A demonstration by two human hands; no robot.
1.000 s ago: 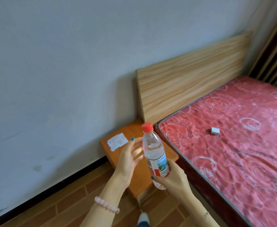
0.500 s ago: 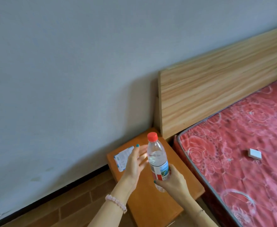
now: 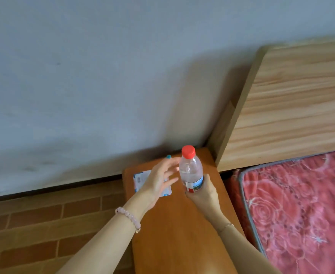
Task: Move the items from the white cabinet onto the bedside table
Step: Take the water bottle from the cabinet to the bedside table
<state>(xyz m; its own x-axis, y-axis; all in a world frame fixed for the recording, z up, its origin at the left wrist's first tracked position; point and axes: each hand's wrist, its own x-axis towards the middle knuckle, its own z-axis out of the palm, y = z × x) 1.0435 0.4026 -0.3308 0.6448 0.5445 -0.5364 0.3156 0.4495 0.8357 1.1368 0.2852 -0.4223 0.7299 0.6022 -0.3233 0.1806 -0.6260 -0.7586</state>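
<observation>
Over the tabletop [image 3: 174,230]: bottle [image 3: 190,169], upright, red cap up; its base is hidden behind the hand.
Handling: probably light, smooth clear plastic, slightly squeezable; take it round the labelled middle.
Grip, right hand [image 3: 202,192]: clasped round the label band.
Grip, left hand [image 3: 159,180]: released, fingers spread beside the bottle's shoulder, above a flat packet [image 3: 139,179].

Grey wall [image 3: 83,76], wooden headboard [image 3: 291,105], brick floor [image 3: 34,224]

Right hand [image 3: 201,191] grips bottle [image 3: 190,169] low; left hand [image 3: 160,179] fingers spread beside it; forearms extended.
</observation>
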